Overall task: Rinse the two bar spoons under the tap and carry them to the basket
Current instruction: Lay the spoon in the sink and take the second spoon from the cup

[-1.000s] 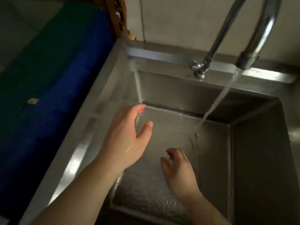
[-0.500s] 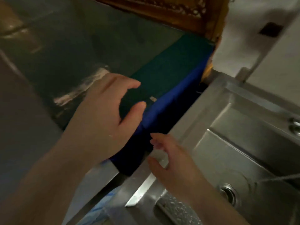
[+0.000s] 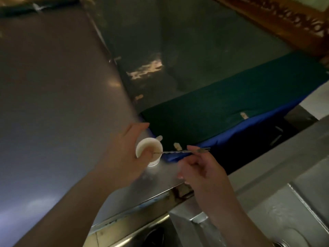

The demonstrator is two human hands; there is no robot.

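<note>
A small white cup (image 3: 149, 148) stands on the steel counter (image 3: 53, 107) left of the sink. My left hand (image 3: 124, 154) is wrapped around the cup's left side. A thin twisted bar spoon (image 3: 178, 151) lies nearly level, one end inside the cup and a forked end pointing right. My right hand (image 3: 201, 168) pinches the spoon's stem near that forked end. I can make out only one spoon. No basket is in view.
The steel sink (image 3: 277, 207) fills the lower right, its drain at the bottom edge. A green and blue cloth (image 3: 222, 111) lies on the dark surface behind the cup. A carved wooden frame (image 3: 284, 22) runs along the top right.
The view swung left from the sink and running tap to the counter. Both hands left the basin; the left now holds the cup and the right has taken the spoon.
</note>
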